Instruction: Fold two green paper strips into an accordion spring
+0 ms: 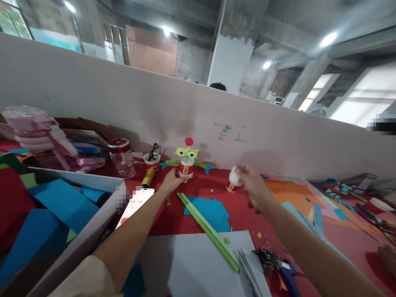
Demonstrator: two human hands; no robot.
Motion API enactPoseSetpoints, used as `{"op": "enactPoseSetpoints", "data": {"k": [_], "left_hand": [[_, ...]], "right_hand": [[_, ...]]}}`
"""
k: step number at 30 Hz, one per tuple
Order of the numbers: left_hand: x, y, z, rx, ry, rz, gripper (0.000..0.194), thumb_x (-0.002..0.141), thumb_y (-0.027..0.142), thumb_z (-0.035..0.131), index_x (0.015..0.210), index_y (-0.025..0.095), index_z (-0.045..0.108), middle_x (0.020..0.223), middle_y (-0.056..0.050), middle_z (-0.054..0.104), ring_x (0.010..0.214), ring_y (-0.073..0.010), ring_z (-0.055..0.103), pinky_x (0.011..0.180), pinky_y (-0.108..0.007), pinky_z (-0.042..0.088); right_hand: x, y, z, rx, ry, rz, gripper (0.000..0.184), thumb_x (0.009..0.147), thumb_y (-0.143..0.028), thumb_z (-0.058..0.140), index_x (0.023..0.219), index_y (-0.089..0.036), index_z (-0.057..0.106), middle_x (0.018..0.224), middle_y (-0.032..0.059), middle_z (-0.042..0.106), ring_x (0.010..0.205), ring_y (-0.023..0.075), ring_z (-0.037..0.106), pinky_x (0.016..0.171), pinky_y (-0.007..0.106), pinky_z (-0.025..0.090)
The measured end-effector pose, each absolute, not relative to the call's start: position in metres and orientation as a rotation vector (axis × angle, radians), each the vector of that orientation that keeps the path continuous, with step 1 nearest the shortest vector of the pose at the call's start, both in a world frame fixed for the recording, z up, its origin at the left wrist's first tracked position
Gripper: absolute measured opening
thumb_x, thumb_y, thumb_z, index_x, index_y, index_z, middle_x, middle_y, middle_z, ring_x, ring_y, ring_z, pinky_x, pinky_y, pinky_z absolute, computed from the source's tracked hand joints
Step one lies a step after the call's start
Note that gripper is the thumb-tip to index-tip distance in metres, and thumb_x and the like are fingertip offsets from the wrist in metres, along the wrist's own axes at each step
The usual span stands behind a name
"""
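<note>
L hand pinches the red-and-white paper-cup figure w/ green pleated arms low down, far centre nr the white wall, prob. to steady it; R hand pinches the white-and-red paper cup, far right of centre, up top, prob. for control.

The tabletop is red. The paper strips are light green, and the paper pile is bright blue. The robot figure has a yellow head, a red dot on top, green zigzag arms and blue hands.
</note>
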State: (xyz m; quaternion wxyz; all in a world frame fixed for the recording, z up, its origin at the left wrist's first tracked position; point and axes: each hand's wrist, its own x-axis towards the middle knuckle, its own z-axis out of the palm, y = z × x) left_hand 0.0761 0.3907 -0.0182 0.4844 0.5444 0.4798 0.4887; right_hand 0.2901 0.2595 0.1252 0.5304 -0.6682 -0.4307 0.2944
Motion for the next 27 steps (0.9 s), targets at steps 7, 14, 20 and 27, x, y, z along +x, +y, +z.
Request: {"op": "enactPoseSetpoints", "data": {"k": [7, 14, 20, 27], "left_hand": [[0.076, 0.39, -0.017, 1.364, 1.225, 1.144, 0.052, 0.057, 0.022, 0.076, 0.105, 0.017, 0.057, 0.104, -0.011, 0.069, 0.092, -0.0234, 0.065, 0.084, -0.036, 0.049], [0.076, 0.397, -0.025, 1.398, 1.201, 1.133, 0.054, 0.057, 0.022, 0.076, 0.107, 0.015, 0.057, 0.103, -0.011, 0.069, 0.09, -0.0238, 0.066, 0.083, -0.036, 0.05], [0.076, 0.396, -0.027, 1.405, 1.209, 1.129, 0.05, 0.061, 0.022, 0.073, 0.108, 0.014, 0.056, 0.104, -0.013, 0.069, 0.092, -0.0234, 0.065, 0.083, -0.035, 0.05], [0.075, 0.4, -0.031, 1.425, 1.201, 1.138, 0.057, 0.062, 0.024, 0.074, 0.115, 0.016, 0.053, 0.103, -0.01, 0.07, 0.09, -0.0216, 0.066, 0.082, -0.033, 0.051]], "right_hand": [[0.275, 0.272, 0.057, -1.689, -0.987, 1.329, 0.021, 0.079, -0.032, 0.061, 0.071, -0.018, 0.049, 0.048, -0.0088, 0.039, 0.036, 0.0036, 0.032, 0.037, 0.017, 0.019], [0.296, 0.295, 0.168, -1.291, -0.911, 1.194, 0.016, 0.089, -0.021, 0.044, 0.076, -0.017, 0.052, 0.043, -0.0106, 0.029, 0.033, 0.0032, 0.021, 0.034, 0.015, 0.016], [0.306, 0.285, 0.228, -1.161, -0.905, 0.963, 0.022, 0.09, -0.011, 0.038, 0.077, -0.016, 0.055, 0.042, -0.0098, 0.029, 0.034, 0.0043, 0.022, 0.034, 0.015, 0.018], [0.307, 0.217, 0.266, -0.961, -0.971, 0.692, 0.034, 0.093, -0.009, 0.035, 0.071, -0.018, 0.059, 0.046, -0.0075, 0.024, 0.038, 0.0046, 0.019, 0.034, 0.016, 0.02]]}}
